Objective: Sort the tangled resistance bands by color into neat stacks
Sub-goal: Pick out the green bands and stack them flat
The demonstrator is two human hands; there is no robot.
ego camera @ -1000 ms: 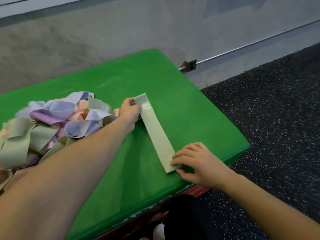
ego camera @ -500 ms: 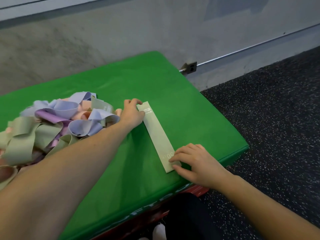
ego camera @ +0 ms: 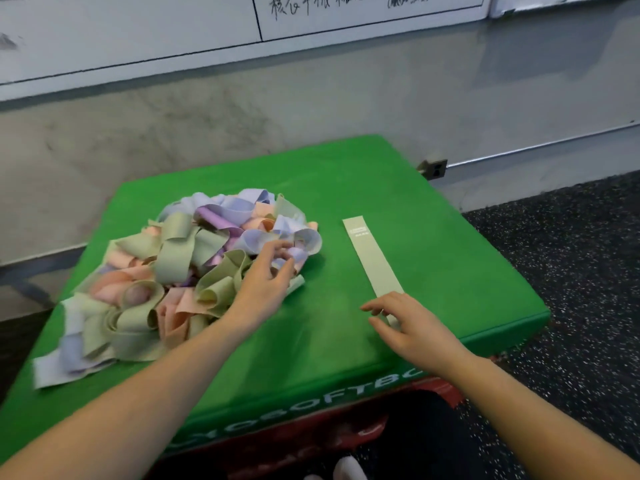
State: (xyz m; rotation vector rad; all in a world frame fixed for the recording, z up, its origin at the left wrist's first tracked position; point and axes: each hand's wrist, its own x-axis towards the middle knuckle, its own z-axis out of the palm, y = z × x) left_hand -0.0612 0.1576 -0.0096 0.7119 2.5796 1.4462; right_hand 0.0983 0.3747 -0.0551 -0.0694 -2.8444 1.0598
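Observation:
A tangled heap of resistance bands [ego camera: 180, 268] in sage green, peach, lilac and pale blue lies on the left half of a green soft box [ego camera: 433, 237]. One sage green band [ego camera: 372, 258] lies flat and straight on the right side. My left hand [ego camera: 268, 282] reaches into the right edge of the heap, fingers curled around a pale blue band [ego camera: 294, 256]. My right hand [ego camera: 408, 323] rests with fingers spread on the near end of the flat green band.
The box stands against a grey wall with a whiteboard [ego camera: 346, 12] above. A red box [ego camera: 346, 434] sits under the green one. Dark speckled rubber floor [ego camera: 571, 271] spreads to the right. A wall socket [ego camera: 434, 168] is behind the box's far right corner.
My left hand has left the far end of the flat green band and moved left into the heap. The view has tilted up and pulled back. My right hand stays at the band's near end.

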